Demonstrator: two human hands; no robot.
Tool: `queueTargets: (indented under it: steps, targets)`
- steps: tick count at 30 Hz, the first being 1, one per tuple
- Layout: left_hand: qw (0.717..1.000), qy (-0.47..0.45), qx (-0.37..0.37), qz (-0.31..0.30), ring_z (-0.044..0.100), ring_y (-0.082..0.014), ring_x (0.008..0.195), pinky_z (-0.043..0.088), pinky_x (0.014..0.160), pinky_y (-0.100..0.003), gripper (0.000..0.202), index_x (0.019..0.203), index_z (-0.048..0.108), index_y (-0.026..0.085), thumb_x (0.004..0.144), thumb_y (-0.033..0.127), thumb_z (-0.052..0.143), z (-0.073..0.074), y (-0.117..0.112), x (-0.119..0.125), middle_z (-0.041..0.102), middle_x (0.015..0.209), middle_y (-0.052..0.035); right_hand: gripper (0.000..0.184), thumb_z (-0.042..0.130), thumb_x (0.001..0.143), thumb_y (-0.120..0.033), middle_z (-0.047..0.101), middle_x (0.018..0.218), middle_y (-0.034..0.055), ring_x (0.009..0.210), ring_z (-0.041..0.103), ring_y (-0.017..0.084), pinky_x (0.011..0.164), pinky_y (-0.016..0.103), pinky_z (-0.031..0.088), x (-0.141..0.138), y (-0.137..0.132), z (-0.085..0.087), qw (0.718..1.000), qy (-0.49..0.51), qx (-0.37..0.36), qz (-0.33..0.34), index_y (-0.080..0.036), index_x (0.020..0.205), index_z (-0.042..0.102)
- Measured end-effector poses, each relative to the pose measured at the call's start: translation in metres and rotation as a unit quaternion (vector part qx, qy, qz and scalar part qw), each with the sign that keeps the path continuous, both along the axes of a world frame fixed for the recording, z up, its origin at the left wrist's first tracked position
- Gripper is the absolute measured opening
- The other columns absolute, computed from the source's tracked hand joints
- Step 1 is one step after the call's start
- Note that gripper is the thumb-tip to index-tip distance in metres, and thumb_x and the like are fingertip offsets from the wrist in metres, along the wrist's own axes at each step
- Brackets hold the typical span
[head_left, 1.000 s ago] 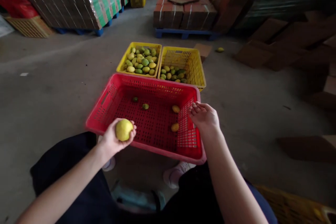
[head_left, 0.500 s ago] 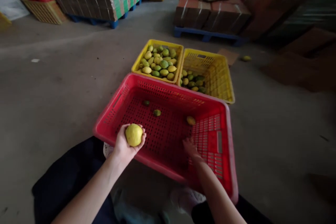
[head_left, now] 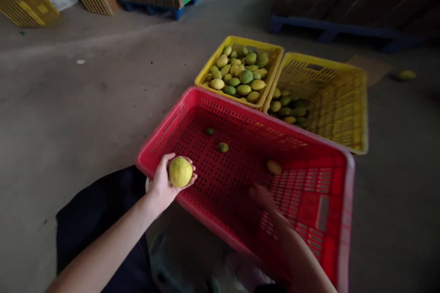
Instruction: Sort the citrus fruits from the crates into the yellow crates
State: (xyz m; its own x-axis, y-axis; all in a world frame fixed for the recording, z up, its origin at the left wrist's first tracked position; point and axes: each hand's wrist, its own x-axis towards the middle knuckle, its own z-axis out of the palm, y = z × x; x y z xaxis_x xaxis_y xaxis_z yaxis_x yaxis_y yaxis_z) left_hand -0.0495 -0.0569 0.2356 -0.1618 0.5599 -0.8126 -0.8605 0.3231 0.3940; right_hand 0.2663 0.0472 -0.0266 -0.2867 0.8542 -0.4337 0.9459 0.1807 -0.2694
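Observation:
My left hand (head_left: 162,182) is closed around a large yellow lemon (head_left: 180,172), palm up, above the near left rim of the red plastic crate (head_left: 247,112). My right hand (head_left: 261,197) reaches down inside this crate, close to its right part. It is dark and blurred there, and its fingers do not show clearly. Just beyond it lies a yellow lemon (head_left: 274,167) on the crate floor. Two smaller fruits rest farther left: a yellow-green lemon (head_left: 222,147) and a dark green one (head_left: 209,131).
Behind the red crate stand a yellow crate (head_left: 198,78) full of green and yellow lemons and a second yellow crate (head_left: 343,105) with lemons at its left end. A loose lemon (head_left: 405,75) lies on the floor. Loaded blue pallets (head_left: 330,32) stand farther back.
The view has turned left and moved closer, so the crates appear larger and farther right. My left hand still holds the lemon. My right hand remains low in the red crate.

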Motion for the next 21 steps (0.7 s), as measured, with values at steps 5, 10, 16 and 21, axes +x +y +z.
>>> queueTargets:
  steps: [5,10,16,21]
  targets:
    - [0.998,0.025,0.028,-0.059,0.070,-0.0195,0.059,0.061,0.056,-0.029,0.034,0.081,0.062,0.009,0.096,0.032,0.043,0.000,0.008,0.013,0.070,0.066,-0.0116,0.039,0.067,0.068,-0.023,0.075,0.103,0.0063,0.095,0.070,0.023,0.082,0.031,0.055,-0.049,0.045,0.084,0.982,0.188,-0.007,-0.017,-0.020,0.107,0.069]
    - [0.986,0.005,0.125,-0.109,0.071,-0.0176,0.059,0.059,0.055,-0.024,0.023,0.092,0.061,0.009,0.094,0.024,0.043,0.007,0.000,0.022,0.072,0.072,-0.0121,0.048,0.075,0.068,-0.041,0.075,0.099,0.0037,0.085,0.070,0.022,0.067,0.032,0.058,-0.093,0.035,0.229,0.811,0.565,-0.113,-0.098,-0.023,0.112,0.067]
    - [0.974,-0.019,0.135,-0.183,0.061,-0.0153,0.043,0.044,0.037,-0.018,0.031,0.099,0.059,0.009,0.095,0.031,0.038,0.019,-0.032,0.026,0.067,0.063,-0.0115,0.036,0.067,0.080,-0.055,0.076,0.080,0.0057,0.064,0.069,0.017,0.056,0.027,0.058,-0.111,-0.046,0.328,0.583,0.750,-0.257,-0.175,-0.019,0.087,0.071]
    - [0.942,-0.034,0.209,-0.260,0.059,-0.0143,0.049,0.042,0.041,-0.020,0.025,0.101,0.060,0.011,0.091,0.030,0.047,0.042,-0.029,0.038,0.067,0.070,-0.0098,0.045,0.063,0.085,-0.060,0.074,0.072,0.0048,0.063,0.068,0.014,0.047,0.019,0.052,-0.095,-0.078,0.323,0.515,0.767,-0.305,-0.232,-0.016,0.090,0.072]
